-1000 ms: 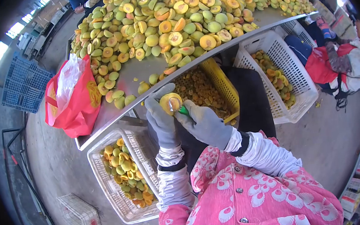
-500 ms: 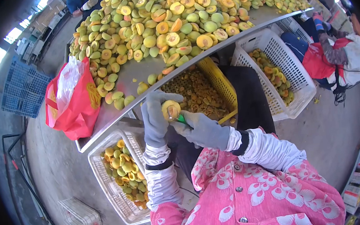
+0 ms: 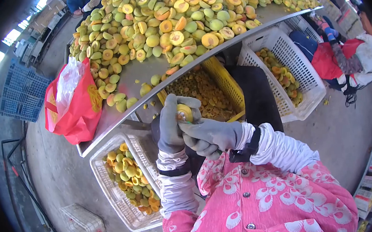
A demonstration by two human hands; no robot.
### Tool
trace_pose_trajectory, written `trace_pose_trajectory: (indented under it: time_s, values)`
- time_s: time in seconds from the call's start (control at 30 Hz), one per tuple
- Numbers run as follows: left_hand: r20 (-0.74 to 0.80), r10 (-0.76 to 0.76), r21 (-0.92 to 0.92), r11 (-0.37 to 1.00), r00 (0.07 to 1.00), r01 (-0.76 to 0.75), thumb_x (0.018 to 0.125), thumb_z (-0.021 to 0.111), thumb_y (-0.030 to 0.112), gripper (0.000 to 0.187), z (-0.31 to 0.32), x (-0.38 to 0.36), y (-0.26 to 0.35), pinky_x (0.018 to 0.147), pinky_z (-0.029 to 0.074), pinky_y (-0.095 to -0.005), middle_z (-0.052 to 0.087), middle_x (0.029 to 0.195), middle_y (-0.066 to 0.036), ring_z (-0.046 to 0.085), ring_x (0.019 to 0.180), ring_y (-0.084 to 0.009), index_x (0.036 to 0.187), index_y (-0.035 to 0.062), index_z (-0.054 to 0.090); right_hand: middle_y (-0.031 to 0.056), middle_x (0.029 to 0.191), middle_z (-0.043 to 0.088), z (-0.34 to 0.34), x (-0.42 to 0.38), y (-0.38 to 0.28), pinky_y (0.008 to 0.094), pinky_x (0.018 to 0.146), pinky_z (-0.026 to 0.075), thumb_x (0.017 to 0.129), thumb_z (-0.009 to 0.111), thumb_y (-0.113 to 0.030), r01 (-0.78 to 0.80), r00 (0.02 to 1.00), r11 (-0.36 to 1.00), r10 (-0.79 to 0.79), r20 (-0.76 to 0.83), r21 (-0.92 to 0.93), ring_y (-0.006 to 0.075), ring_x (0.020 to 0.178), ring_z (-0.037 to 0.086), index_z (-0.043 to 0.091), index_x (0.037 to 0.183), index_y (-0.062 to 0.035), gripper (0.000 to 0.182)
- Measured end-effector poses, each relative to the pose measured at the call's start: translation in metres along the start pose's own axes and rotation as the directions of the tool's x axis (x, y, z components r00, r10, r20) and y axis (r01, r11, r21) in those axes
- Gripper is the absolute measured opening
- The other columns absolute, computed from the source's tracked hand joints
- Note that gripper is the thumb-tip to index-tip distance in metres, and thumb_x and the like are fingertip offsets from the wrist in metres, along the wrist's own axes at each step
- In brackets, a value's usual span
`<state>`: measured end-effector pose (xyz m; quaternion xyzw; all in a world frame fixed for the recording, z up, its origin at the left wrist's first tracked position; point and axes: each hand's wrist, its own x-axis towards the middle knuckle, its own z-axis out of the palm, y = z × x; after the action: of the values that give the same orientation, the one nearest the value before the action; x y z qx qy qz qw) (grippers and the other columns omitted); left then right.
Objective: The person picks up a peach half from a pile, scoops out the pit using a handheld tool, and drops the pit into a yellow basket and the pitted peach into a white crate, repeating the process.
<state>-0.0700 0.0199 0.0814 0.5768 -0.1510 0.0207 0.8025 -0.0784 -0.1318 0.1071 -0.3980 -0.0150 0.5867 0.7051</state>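
My left hand (image 3: 169,128), in a grey glove, is closed around a halved peach (image 3: 185,112) with its cut face turned toward my right hand. Also gloved, my right hand (image 3: 216,135) grips a small green-handled tool (image 3: 187,122), mostly hidden by the fingers, its tip at the cut face. Both hands are above my lap, just off the metal table's (image 3: 136,74) front edge. Heaped on that table are many yellow-green peach halves (image 3: 160,25). Below the edge, near the hands, a yellow crate (image 3: 232,87) holds brownish-orange pieces.
A white crate (image 3: 114,202) with peach halves stands at left; another white crate (image 3: 299,66) stands at right. A red bag (image 3: 78,119) rests at the table's left end. Blue crates (image 3: 27,92) stand farther left. Another person's sleeve (image 3: 345,60) shows at right.
Both hands have shifted slightly right. The peach half has turned and sits deeper in my left fingers, and my right hand has closed in, covering more of the tool.
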Motion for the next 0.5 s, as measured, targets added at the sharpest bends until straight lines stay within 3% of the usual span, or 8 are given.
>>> trace_pose_trajectory:
  time_s: [0.13,0.23,0.3,0.33,0.37,0.43,0.47,0.5]
  values:
    - [0.033,0.048,0.042,0.998,0.998,-0.050,0.107,0.036,0.038,0.051,-0.012,-0.003,-0.023,0.062,0.051,-0.0274,0.067,0.091,-0.012,0.058,0.069,-0.0161,0.115,-0.0060,0.060,-0.0110,0.058,0.026,-0.015,0.006,0.007,0.0197,0.041,0.022,0.101,0.044,-0.059,-0.015,0.992,0.995,0.002,0.123,0.101,0.0016,0.045,0.022,0.046,0.084,-0.0156,0.046]
    - [0.050,0.100,-0.297,0.952,0.994,-0.081,0.106,0.039,0.041,0.049,0.013,-0.008,-0.029,0.064,0.051,-0.0270,0.067,0.097,-0.013,0.059,0.071,-0.0166,0.116,-0.0031,0.059,-0.0099,0.057,0.026,-0.028,0.013,0.017,0.0202,0.040,0.022,0.103,0.040,-0.057,-0.139,0.920,0.957,0.030,0.390,0.255,0.0025,0.045,0.024,0.048,0.087,-0.0153,0.045]
    - [-0.359,-0.272,-0.388,0.913,0.893,0.122,0.106,0.043,0.042,0.045,0.045,-0.007,-0.022,0.063,0.050,-0.0252,0.067,0.096,-0.013,0.060,0.072,-0.0159,0.114,0.0011,0.061,-0.0095,0.058,0.028,-0.020,0.014,0.021,0.0189,0.039,0.022,0.103,0.040,-0.056,-0.038,0.956,0.983,-0.017,0.293,0.182,0.0016,0.046,0.025,0.049,0.088,-0.0141,0.045]
    - [-0.194,-0.427,-0.347,0.872,0.883,0.346,0.106,0.042,0.039,0.041,0.016,0.008,-0.027,0.065,0.051,-0.0225,0.068,0.096,-0.013,0.063,0.076,-0.0154,0.112,0.0028,0.061,-0.0088,0.060,0.031,-0.023,0.011,0.019,0.0196,0.040,0.023,0.103,0.041,-0.056,0.043,0.968,0.979,-0.090,0.233,0.199,0.0022,0.046,0.026,0.051,0.091,-0.0125,0.046]
    - [-0.144,-0.093,0.244,0.962,0.985,0.127,0.107,0.038,0.037,0.042,-0.015,0.009,-0.059,0.064,0.051,-0.0209,0.068,0.093,-0.012,0.063,0.077,-0.0143,0.111,0.0012,0.061,-0.0074,0.061,0.037,-0.026,0.005,0.015,0.0209,0.041,0.028,0.103,0.041,-0.055,0.147,0.983,0.974,-0.163,0.084,0.174,0.0044,0.046,0.031,0.053,0.097,-0.0104,0.047]
    - [-0.323,-0.054,0.427,0.883,0.945,0.196,0.108,0.032,0.034,0.044,-0.017,0.009,-0.058,0.063,0.052,-0.0241,0.068,0.092,-0.010,0.063,0.077,-0.0144,0.106,0.0005,0.060,-0.0049,0.063,0.046,-0.034,-0.005,0.012,0.0234,0.044,0.037,0.103,0.044,-0.054,0.343,0.919,0.938,-0.324,-0.223,0.051,0.0077,0.048,0.042,0.055,0.102,-0.0085,0.046]
    - [-0.397,-0.193,0.051,0.971,0.897,0.232,0.108,0.031,0.034,0.045,-0.023,0.010,-0.068,0.065,0.052,-0.0292,0.068,0.092,-0.010,0.062,0.078,-0.0144,0.103,0.0001,0.061,-0.0023,0.066,0.053,-0.050,-0.003,0.012,0.0261,0.049,0.045,0.102,0.050,-0.046,0.370,0.885,0.928,-0.362,-0.294,-0.028,0.0116,0.052,0.052,0.054,0.105,-0.0073,0.039]
    - [-0.397,-0.198,0.051,0.970,0.896,0.237,0.108,0.031,0.034,0.045,-0.020,0.007,-0.065,0.065,0.052,-0.0292,0.068,0.092,-0.010,0.062,0.078,-0.0144,0.103,0.0001,0.061,-0.0023,0.066,0.053,-0.056,0.002,0.016,0.0261,0.049,0.045,0.102,0.050,-0.046,0.369,0.885,0.929,-0.359,-0.296,-0.023,0.0116,0.052,0.052,0.054,0.105,-0.0073,0.039]
